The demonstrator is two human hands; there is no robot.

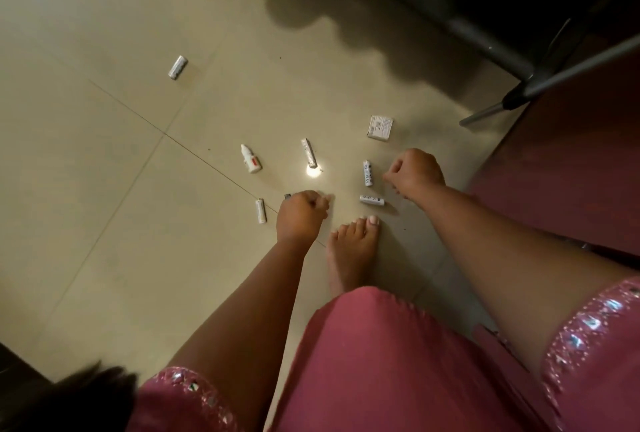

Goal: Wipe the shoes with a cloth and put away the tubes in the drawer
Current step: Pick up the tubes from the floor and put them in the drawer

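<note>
A: Small white plastic tubes [260, 210] scattered mid beige tile floor [104, 189], one far left [178, 67].
B: Left hand [300, 217] curled low by dark small item [287, 196], contents unclear. Right hand [414, 173] curled beside upright tube [367, 173], holding nothing visible.
A: Bare foot [353, 244] between; chair legs [498, 109] right. No drawer visible.

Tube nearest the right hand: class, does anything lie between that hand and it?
Nothing visible does. The right hand hovers just right of the upright-lying tube, with only bare floor between them. A second tube lies below, out of the path.
</note>
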